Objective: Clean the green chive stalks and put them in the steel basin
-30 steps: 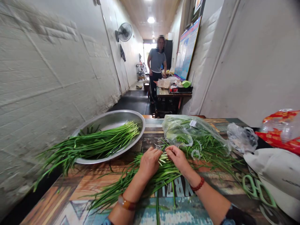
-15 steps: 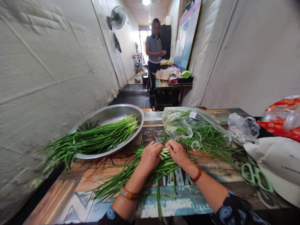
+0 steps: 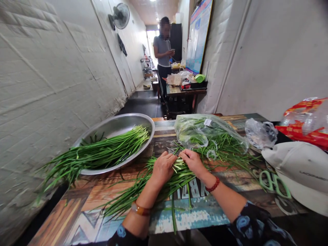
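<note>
My left hand point(image 3: 164, 167) is closed around a bunch of garlic chives point(image 3: 128, 196), whose pale cut ends show beside its fingers. Their green leaves trail to the lower left over the patterned table. My right hand point(image 3: 192, 163) pinches at the pale ends, fingertips together and close to the left hand; whether a stem is between them is hidden. Just beyond the hands, more chives spill from a clear plastic bag point(image 3: 202, 128). On the left, a steel basin point(image 3: 115, 119) holds a large bundle of chives with leaves hanging over its rim.
Green-handled scissors point(image 3: 274, 184) lie at the right beside a white cap point(image 3: 304, 174). A crumpled clear bag point(image 3: 260, 133) and a red package point(image 3: 304, 123) sit behind them. Farther off, a person point(image 3: 163, 58) stands by another table point(image 3: 186, 91) bearing bags.
The view has shifted slightly, so most things appear a little to the left. Both hands stay close together at the chives' pale ends. The standing person's head and hands have moved slightly.
</note>
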`<state>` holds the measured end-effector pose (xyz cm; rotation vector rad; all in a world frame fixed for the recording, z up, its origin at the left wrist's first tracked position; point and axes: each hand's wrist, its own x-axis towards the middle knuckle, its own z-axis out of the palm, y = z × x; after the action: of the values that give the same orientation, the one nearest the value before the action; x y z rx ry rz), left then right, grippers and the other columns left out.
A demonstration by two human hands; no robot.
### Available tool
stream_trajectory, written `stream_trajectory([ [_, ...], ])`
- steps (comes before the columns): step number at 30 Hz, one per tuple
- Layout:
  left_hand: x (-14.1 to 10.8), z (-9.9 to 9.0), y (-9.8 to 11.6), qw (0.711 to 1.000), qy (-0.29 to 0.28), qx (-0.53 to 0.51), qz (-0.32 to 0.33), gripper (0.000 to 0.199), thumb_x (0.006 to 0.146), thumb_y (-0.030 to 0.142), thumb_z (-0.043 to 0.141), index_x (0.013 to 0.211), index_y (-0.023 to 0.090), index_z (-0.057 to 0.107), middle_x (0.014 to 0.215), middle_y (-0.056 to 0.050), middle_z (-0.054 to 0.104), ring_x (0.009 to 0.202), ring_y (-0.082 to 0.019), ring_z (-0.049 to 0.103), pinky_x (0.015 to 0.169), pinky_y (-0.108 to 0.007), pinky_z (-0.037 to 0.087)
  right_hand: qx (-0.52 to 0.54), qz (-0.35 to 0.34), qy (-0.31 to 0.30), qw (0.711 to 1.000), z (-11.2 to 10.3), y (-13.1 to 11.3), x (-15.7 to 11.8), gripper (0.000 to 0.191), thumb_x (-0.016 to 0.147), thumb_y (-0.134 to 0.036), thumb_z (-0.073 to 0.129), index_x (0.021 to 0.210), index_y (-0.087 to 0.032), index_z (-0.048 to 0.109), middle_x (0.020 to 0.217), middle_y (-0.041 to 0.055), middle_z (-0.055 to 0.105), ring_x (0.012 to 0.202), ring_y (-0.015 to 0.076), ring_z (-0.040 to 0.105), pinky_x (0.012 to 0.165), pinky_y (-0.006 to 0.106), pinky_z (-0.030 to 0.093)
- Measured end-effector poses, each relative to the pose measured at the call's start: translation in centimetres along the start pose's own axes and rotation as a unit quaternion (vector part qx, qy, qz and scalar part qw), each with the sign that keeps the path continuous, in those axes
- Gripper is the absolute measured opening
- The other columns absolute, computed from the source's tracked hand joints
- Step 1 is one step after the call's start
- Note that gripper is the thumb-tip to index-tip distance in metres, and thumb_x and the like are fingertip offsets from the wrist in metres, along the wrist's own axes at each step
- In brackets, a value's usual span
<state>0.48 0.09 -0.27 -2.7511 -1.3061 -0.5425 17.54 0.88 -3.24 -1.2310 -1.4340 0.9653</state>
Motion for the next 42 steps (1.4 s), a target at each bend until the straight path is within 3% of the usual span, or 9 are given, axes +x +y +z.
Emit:
stream_trajectory([
  [6,0.1,-0.2,0.1,0.999,0.021,-0.042,0.011,0.017,0.090,0.016,0.049,0.084,0.018,0.065,0.076,-0.005,0.061,0.074,-0.019,0.047,0.068,-0.032,0.036,0.123,0.083,0.039,0.988,-1.1,-0.1,0.8,0.040,0.077,-0.058,0.060,0.073,-0.018,0.061,0.055,-0.0039,0.051,0.050,0.0103,0.042,0.048,0.023,0.033],
  [9,0.1,-0.3,0.0,0.997,0.036,-0.063,-0.007,0.016,0.089,0.015,0.050,0.089,0.018,0.066,0.077,-0.005,0.061,0.077,-0.019,0.049,0.069,-0.031,0.037,0.144,0.082,0.094,0.982,-2.5,0.2,1.6,0.047,0.074,-0.065,0.062,0.070,-0.019,0.057,0.055,-0.0040,0.050,0.049,0.0095,0.041,0.046,0.022,0.033],
  [11,0.1,-0.2,-0.2,0.996,0.040,-0.077,-0.030,0.017,0.088,0.014,0.050,0.091,0.018,0.067,0.082,-0.005,0.062,0.080,-0.020,0.050,0.071,-0.030,0.038,0.136,0.073,0.084,0.984,-3.0,0.3,1.8,0.049,0.076,-0.067,0.059,0.068,-0.019,0.057,0.056,-0.0028,0.051,0.051,0.0100,0.043,0.047,0.022,0.035],
  [15,0.1,0.2,-0.6,0.988,0.038,-0.130,-0.080,0.020,0.090,0.018,0.049,0.091,0.019,0.069,0.087,-0.005,0.063,0.085,-0.019,0.053,0.074,-0.029,0.039,0.088,0.028,-0.022,0.995,-2.0,0.1,1.1,0.040,0.082,-0.058,0.057,0.083,-0.019,0.065,0.069,0.0000,0.062,0.062,0.0126,0.055,0.057,0.024,0.044],
  [18,0.2,0.3,-0.8,0.980,0.027,-0.171,-0.094,0.022,0.092,0.020,0.048,0.086,0.020,0.070,0.082,-0.004,0.061,0.084,-0.018,0.055,0.073,-0.028,0.040,0.046,-0.028,-0.057,0.997,-0.9,0.0,0.4,0.026,0.084,-0.043,0.060,0.089,-0.019,0.066,0.072,-0.0004,0.065,0.064,0.0130,0.058,0.062,0.025,0.046],
  [25,0.2,0.5,-0.8,0.974,0.032,-0.198,-0.104,0.018,0.090,0.023,0.053,0.095,0.017,0.070,0.086,-0.005,0.065,0.087,-0.019,0.058,0.077,-0.028,0.042,-0.100,-0.139,0.002,0.985,-0.9,-0.7,0.0,0.015,0.087,-0.029,0.057,0.079,-0.019,0.066,0.073,0.0016,0.067,0.068,0.0145,0.060,0.067,0.026,0.043],
  [35,0.4,1.1,-1.1,0.974,0.012,-0.217,-0.066,0.025,0.092,0.029,0.046,0.084,0.017,0.067,0.079,-0.004,0.064,0.080,-0.018,0.057,0.073,-0.027,0.041,-0.179,-0.170,0.028,0.969,-0.7,0.1,0.2,0.037,0.098,-0.035,0.039,0.067,-0.021,0.053,0.065,0.0005,0.058,0.063,0.0134,0.053,0.064,0.026,0.037],
  [38,0.5,0.7,-0.9,0.959,0.013,-0.273,-0.074,0.030,0.092,0.034,0.047,0.077,0.016,0.065,0.073,-0.002,0.061,0.074,-0.016,0.055,0.070,-0.025,0.040,-0.165,-0.151,0.037,0.974,-1.5,0.3,0.6,0.042,0.099,-0.039,0.035,0.064,-0.021,0.051,0.061,0.0005,0.056,0.060,0.0137,0.052,0.062,0.026,0.038],
  [42,0.7,-0.2,-0.3,0.910,0.029,-0.392,-0.134,0.027,0.087,0.037,0.054,0.074,0.015,0.063,0.071,0.001,0.058,0.071,-0.013,0.052,0.068,-0.023,0.040,-0.055,-0.067,0.058,0.995,-3.1,0.1,1.0,0.044,0.098,-0.048,0.036,0.075,-0.020,0.060,0.063,0.0013,0.061,0.058,0.0137,0.058,0.059,0.025,0.044],
])
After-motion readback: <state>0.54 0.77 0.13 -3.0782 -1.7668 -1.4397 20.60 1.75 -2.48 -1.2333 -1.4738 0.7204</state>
